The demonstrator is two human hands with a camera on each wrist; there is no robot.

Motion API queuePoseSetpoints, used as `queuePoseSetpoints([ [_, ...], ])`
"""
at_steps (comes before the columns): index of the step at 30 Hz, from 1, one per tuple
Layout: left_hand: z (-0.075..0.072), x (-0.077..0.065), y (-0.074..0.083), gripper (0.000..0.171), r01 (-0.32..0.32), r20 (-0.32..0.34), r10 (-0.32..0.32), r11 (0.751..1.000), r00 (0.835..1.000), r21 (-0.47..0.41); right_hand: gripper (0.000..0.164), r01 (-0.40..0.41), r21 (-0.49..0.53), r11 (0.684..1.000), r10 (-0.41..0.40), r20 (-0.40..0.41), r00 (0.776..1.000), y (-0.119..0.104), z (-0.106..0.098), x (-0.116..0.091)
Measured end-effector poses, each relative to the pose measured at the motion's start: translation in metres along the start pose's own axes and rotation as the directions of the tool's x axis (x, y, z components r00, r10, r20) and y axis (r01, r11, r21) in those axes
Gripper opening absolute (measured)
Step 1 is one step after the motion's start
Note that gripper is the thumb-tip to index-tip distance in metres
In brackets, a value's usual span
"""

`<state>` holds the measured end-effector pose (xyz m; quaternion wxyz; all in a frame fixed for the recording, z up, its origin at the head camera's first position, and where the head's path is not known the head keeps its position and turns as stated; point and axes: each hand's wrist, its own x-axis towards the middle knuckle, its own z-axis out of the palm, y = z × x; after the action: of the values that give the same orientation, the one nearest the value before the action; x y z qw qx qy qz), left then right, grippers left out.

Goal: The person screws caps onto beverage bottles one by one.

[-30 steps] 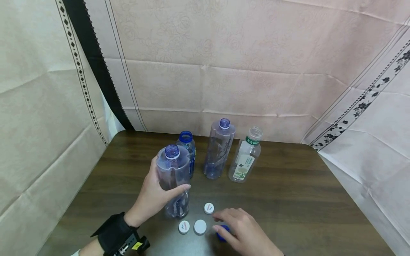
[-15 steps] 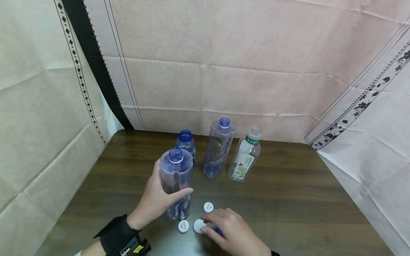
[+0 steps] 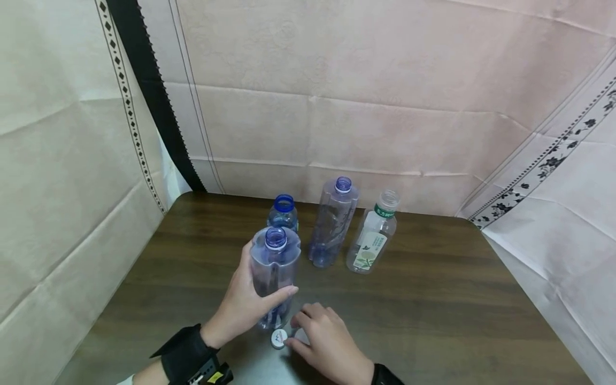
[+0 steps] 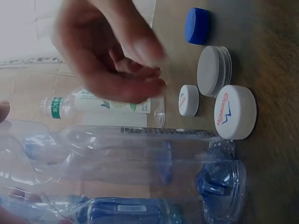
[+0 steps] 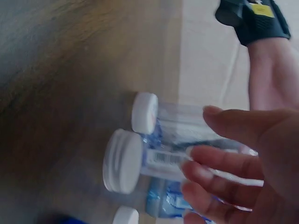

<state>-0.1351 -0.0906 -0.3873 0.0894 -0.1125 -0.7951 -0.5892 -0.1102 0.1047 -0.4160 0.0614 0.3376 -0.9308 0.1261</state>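
My left hand (image 3: 247, 302) grips a clear, purplish plastic bottle (image 3: 275, 270) around its body; the bottle stands upright and its neck has no cap. Just right of it, my right hand (image 3: 329, 342) hovers over the loose caps with fingers loosely bent and nothing between them. In the left wrist view, a white cap with red and blue print (image 4: 236, 113) lies right by the bottle's base. Beside it are a wide plain white cap (image 4: 209, 71), a smaller white cap (image 4: 188, 101) and a blue cap (image 4: 196, 25). My right hand hides some caps in the head view.
Behind the held bottle stand three more uncapped bottles: a blue-rimmed one (image 3: 283, 214), partly hidden, a tall purplish one (image 3: 333, 224), and a clear one with a green-and-white label (image 3: 372, 238). The wooden table (image 3: 457, 305) ends at a pale cloth backdrop (image 3: 366, 133).
My right hand has moved left across the caps, from over the blue one toward the printed white one. My left hand has shifted the bottle slightly right and nearer.
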Motion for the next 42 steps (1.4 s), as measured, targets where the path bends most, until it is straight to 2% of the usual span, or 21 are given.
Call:
queuePoseSetpoints([
  [4,0.001,0.000,0.000,0.102,0.021,0.001,-0.021,1.000,1.000,-0.008,0.029,-0.037,-0.042,0.998,0.038,0.018,0.999,-0.004,0.009,0.008],
  [9,0.002,0.000,0.000,0.102,0.035,-0.003,-0.035,0.999,0.999,-0.016,0.037,-0.040,-0.131,0.991,0.046,0.040,0.998,-0.007,0.018,0.013],
  [21,0.005,-0.001,0.003,0.101,-0.002,-0.004,0.002,1.000,1.000,-0.024,0.046,-0.044,-0.230,0.972,0.063,0.075,0.995,-0.014,0.032,0.015],
  [30,0.005,-0.002,0.003,0.101,-0.004,-0.010,0.004,1.000,1.000,-0.020,0.045,-0.019,-0.297,0.955,0.027,0.024,0.999,-0.019,0.036,0.014],
  [36,0.003,-0.002,0.000,0.101,-0.005,-0.013,0.005,1.000,1.000,-0.013,0.036,0.025,-0.284,0.959,-0.028,-0.007,1.000,-0.018,0.030,0.012],
  [42,0.002,-0.001,-0.002,0.100,0.022,-0.008,-0.022,1.000,1.000,-0.019,0.031,0.036,-0.252,0.967,-0.059,-0.084,0.995,-0.016,0.006,0.009],
])
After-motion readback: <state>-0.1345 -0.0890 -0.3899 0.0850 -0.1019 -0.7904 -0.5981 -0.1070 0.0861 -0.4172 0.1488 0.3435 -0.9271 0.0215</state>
